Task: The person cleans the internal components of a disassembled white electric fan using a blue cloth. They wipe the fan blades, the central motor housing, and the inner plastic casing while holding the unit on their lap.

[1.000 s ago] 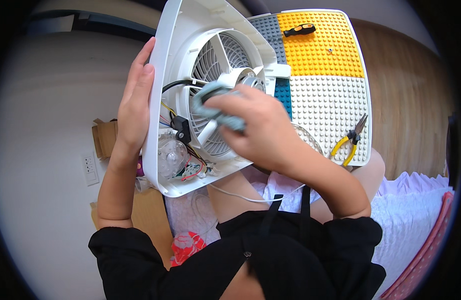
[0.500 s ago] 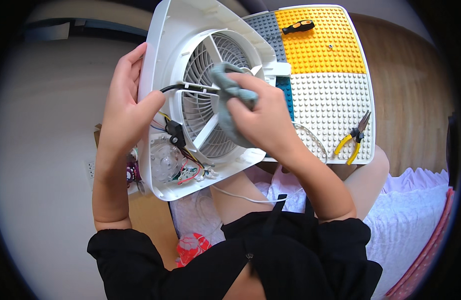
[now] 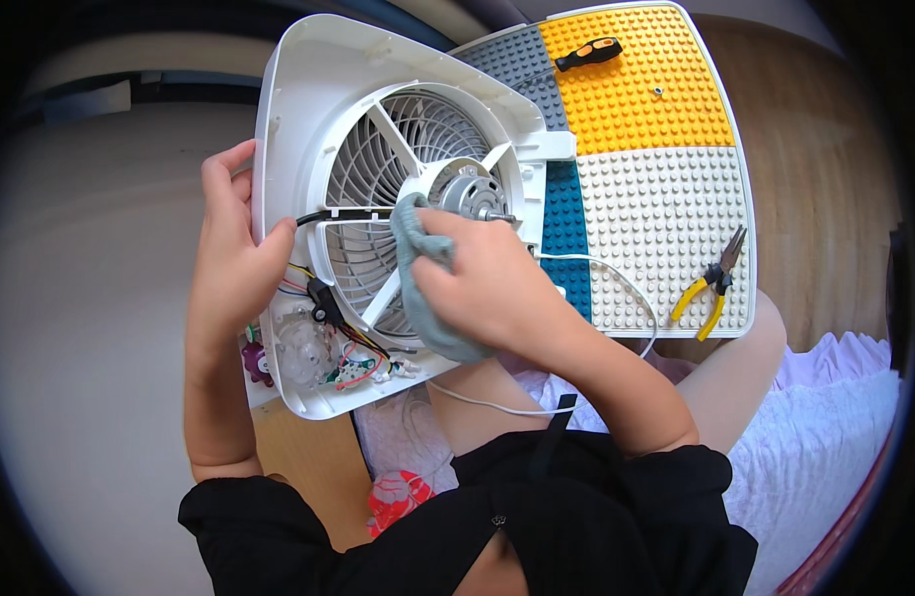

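Note:
My left hand point(image 3: 229, 263) grips the left rim of a white fan housing point(image 3: 296, 109), thumb inside and fingers behind the wall. The housing lies tilted with its inner side toward me. In it are a round grille point(image 3: 363, 179), a silver motor point(image 3: 469, 196) at the hub, and a black cable point(image 3: 313, 218) along one spoke. A grey-green cloth point(image 3: 432, 323) is bunched in my right hand point(image 3: 482, 278) and pressed against the grille and spokes just below the motor. Coloured wires, a circuit board point(image 3: 353, 370) and a clear round plastic part point(image 3: 305, 348) fill the lower left corner.
Under the housing's right side is a studded board point(image 3: 666, 228) in grey, yellow, white and teal. On it rest a black-and-orange screwdriver point(image 3: 589, 53), a small metal nut point(image 3: 659, 91) and yellow-handled pliers point(image 3: 712, 283). A white cord point(image 3: 631, 283) loops from the housing.
The housing has shifted slightly left and down with my left hand. My right hand and the cloth have moved left and down, leaving the motor in view.

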The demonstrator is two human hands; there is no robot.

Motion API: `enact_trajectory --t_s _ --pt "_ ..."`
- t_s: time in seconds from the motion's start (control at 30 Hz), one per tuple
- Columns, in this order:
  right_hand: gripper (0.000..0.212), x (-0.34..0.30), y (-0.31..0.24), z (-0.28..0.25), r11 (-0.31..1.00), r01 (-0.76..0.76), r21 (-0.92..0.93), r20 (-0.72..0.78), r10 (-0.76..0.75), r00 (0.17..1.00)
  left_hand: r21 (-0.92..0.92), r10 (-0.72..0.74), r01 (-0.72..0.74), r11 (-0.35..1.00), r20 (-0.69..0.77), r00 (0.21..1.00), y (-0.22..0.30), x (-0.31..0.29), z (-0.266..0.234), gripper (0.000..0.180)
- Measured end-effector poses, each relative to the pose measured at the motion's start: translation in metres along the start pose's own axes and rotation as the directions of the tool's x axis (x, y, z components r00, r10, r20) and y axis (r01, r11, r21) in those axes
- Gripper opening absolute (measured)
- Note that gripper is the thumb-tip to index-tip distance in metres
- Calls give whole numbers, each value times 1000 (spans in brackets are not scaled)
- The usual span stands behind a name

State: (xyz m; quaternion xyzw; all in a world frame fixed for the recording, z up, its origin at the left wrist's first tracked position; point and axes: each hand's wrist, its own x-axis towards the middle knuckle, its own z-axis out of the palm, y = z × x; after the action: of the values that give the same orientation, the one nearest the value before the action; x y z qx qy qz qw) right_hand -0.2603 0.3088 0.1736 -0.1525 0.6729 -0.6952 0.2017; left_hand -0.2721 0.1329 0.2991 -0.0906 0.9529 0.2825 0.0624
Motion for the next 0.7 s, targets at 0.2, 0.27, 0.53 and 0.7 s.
enact_trajectory --t_s 0.2,0.27,0.53,0.7 --pt "23 14 -6 7 991 34 -131 66 -25 997 -60 62 -69 996 -100 993 -9 -2 10 58" --pt "23 11 -6 15 996 88 -15 5 -87 996 -48 69 -73 996 -91 993 -5 -4 11 59" --pt "26 5 -3 11 917 35 -397 17 -30 999 -127 95 -105 986 -83 992 -2 -4 15 63" --pt "21 16 8 6 937 -79 342 45 67 997 -33 130 -134 990 -103 986 3 -3 17 61"
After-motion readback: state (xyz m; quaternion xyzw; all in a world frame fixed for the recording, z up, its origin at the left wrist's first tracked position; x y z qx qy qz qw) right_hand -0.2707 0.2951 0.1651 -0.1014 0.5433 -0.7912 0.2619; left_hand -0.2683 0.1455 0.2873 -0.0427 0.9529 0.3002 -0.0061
